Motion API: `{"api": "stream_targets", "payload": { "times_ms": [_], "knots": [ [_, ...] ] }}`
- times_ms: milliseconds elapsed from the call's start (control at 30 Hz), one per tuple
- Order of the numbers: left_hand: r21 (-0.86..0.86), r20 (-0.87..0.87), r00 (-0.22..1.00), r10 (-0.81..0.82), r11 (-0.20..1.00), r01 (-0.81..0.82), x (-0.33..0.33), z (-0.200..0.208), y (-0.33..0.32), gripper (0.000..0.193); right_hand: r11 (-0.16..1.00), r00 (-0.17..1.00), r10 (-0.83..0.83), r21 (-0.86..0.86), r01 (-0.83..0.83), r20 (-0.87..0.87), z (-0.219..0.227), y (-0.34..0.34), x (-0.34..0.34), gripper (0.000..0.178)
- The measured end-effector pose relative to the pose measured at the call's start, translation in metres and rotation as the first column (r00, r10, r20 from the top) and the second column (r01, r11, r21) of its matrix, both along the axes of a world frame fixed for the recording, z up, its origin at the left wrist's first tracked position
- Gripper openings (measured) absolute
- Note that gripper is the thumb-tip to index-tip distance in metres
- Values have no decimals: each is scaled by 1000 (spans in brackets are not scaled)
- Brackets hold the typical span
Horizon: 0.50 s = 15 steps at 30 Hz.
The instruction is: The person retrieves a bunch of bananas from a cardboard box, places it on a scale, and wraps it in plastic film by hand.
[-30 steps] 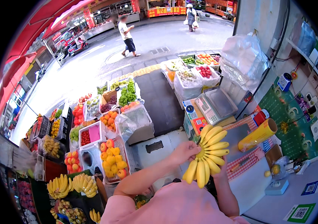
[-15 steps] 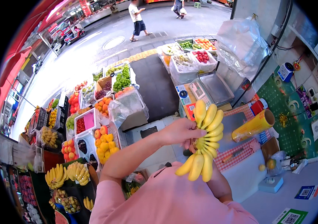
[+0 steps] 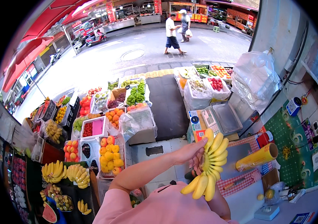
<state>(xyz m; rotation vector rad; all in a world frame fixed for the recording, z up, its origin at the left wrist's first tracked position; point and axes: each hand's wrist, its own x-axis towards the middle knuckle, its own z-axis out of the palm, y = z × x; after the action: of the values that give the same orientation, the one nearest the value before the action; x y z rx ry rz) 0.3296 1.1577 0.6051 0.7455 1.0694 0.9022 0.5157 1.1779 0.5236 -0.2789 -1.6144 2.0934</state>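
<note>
Bananas fanned out to the right of the left hand, crown toward the fingers

Left fingers are drawn in narrow around the crown, with the thumb side uppermost and the other fingertips curled below, partly in shadow. The bunch hangs in front of the chest, up and to the right of the pink shirt, and seems to be clear of the worktop.

Side matters most here: the crown faces left, into the palm, while the fruit spreads away from it — upper bananas point up, middle ones point right, the lowest slant down toward the shirt. Taken whole, the fan's long axis runs up and down the view, roughly across the line of the left forearm, which reaches in from the lower left.

Left is plainly the nearer hand, touching the bunch at its joined end. The right forearm shows just below the lowest bananas; the right hand is hidden behind them, so I cannot tell whether it supports the fruit or how its fingers stand.

Beyond the free tips, a yellow roll lies to the right, apart from them. A checked cloth lies lower right, and the scale sits farther off — above the fan in this view
</note>
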Motion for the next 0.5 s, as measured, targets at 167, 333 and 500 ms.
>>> {"api": "stream_targets", "payload": {
  "times_ms": [167,333,500],
  "knots": [
    [-34,-20,998,-56,998,55,-9,-2,-2,71,1000,1000,-1,17,0,23,-2,-2,-7,47],
    [-42,-49,998,-37,999,35,-11,5,-8,71,999,1000,-7,39,6,31,-3,-7,-13,48],
    [106,-359,920,-155,973,205,-7,14,-5,53,994,997,-71,80,69,22,-4,-2,-8,48]
  ]
}}
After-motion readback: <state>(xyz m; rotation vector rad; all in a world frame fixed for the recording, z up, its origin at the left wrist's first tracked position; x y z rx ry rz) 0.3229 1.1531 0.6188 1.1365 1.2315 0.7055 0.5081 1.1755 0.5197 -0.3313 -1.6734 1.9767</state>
